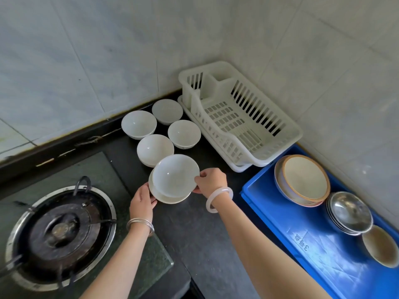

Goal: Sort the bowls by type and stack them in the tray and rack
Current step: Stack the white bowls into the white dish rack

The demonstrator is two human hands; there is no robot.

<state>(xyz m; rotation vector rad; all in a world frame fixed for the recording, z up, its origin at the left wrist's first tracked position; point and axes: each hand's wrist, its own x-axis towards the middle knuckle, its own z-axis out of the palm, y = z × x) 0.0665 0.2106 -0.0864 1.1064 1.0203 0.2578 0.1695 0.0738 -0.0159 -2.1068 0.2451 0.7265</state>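
Note:
Two nested white bowls (173, 179) sit tilted at the centre of the dark counter, the upper one askew in the lower. My left hand (141, 201) grips the lower bowl's left rim. My right hand (210, 180) pinches the upper bowl's right rim. Several more white bowls (155, 148) stand singly behind them toward the wall. The white plastic rack (287, 134) in the corner holds nothing. In the blue tray (280, 212) at right lie stacked brown-rimmed bowls (302, 180), stacked steel bowls (348, 212) and a beige bowl (381, 246).
A gas burner (61, 230) on a glass hob fills the lower left. Tiled walls meet in a corner just behind the rack. Bare dark counter (194, 234) lies between my arms.

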